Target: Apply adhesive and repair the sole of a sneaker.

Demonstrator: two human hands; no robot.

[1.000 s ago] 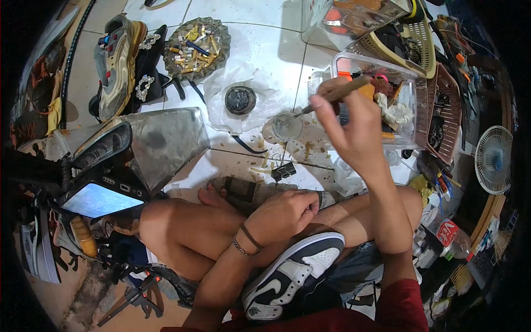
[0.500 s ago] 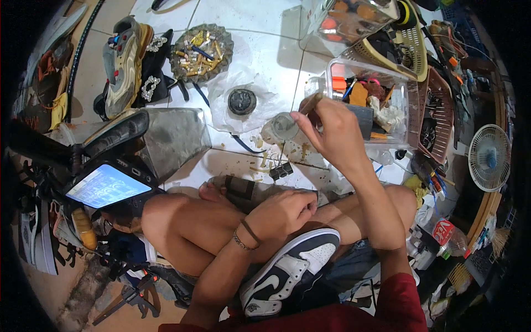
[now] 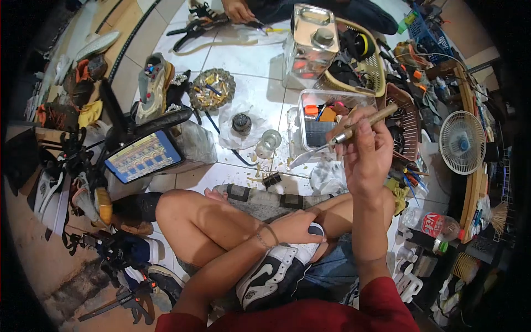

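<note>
A black-and-white sneaker (image 3: 270,275) lies tilted in my lap, sole edge up towards my right leg. My left hand (image 3: 297,228) is wrapped over its toe end. Raised to the right of the lap, my right hand (image 3: 369,157) grips a putty knife (image 3: 371,119) by its wooden handle. The knife's flat metal blade points down and left, over the white tiles. Left of the blade stands a small glass jar (image 3: 269,141). Beyond it, a dark round pot (image 3: 241,123) sits on a clear plastic sheet (image 3: 225,133).
A clear bin (image 3: 303,119) of tools, a metal can (image 3: 311,50) and baskets stand at the right and back. An ashtray (image 3: 212,90) full of butts and a lit phone (image 3: 145,156) are on the left. Another person's hand (image 3: 238,10) works at the top.
My right hand has lifted away from the jar, bringing the putty knife into plain sight. My left hand has moved onto the sneaker's toe. The view has shifted, and the phone's picture differs.
</note>
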